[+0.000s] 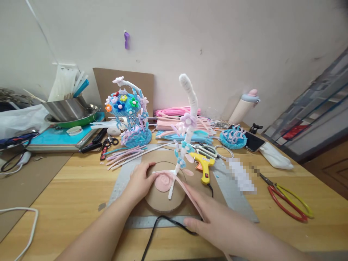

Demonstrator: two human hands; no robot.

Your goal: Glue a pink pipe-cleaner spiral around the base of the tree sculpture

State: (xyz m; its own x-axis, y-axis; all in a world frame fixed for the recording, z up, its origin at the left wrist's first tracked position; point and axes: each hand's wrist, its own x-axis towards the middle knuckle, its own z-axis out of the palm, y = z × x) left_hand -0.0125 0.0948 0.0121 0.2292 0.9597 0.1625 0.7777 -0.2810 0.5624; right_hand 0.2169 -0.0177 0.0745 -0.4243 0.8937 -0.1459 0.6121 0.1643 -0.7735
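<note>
The left hand (140, 179) lies flat on the cardboard disc (163, 203), fingers touching the pink coil (164, 181) at the disc's 12 o'clock. The right hand (212, 214) seems to pinch a pink strip (187, 192) running from the coil toward 4 o'clock. A glue gun (203, 165) lies at 2 o'clock.

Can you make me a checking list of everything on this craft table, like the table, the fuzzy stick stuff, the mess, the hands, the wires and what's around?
Surface: wooden table with a grey mat and a cardboard disc.
Job's things: pink spiral on the disc; white fuzzy stem with flowers standing upright; pink strip.
Clutter: yellow glue gun, red and yellow cutters, blue finished model, loose fuzzy sticks.
Hands: left hand presses the spiral; right hand holds the strip.
Cables: black cable at the front; white cord on the left.
Surroundings: plain wall, metal bowl.
</note>
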